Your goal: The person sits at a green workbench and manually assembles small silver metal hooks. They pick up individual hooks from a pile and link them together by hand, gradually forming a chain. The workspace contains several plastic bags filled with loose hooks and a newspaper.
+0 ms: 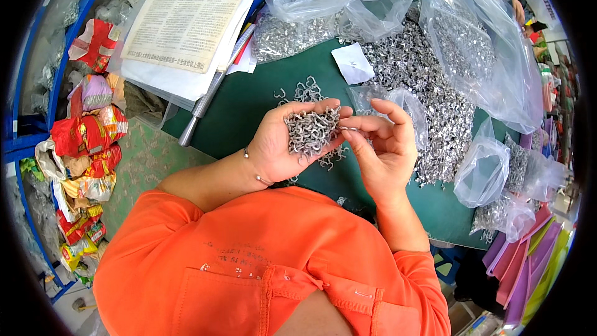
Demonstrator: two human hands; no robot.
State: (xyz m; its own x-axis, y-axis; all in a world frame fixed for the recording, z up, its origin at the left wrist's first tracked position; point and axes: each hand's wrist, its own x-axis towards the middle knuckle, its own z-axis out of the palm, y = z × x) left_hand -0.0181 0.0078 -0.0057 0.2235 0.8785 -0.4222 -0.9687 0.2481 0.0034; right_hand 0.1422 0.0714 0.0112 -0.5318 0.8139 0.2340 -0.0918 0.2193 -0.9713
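My left hand (264,149) is turned palm up and cupped around a heap of small curved grey metal hooks (311,132). At the edge of that heap, my right hand (388,152) pinches one small metal hook (350,129) between thumb and forefinger, its other fingers loosely bent. A few more loose hooks (308,90) lie on the green tabletop (249,96) just beyond my left hand, and some show beneath it. To the right of my right hand spreads a large pile of shiny small metal pieces (441,118).
Clear plastic bags of metal pieces (292,34) stand at the back, with another big bag (479,50) at the back right. A white paper slip (352,64) touches the pile. At left are a newspaper (186,22), a metal rod (202,109) and colourful packets (87,137).
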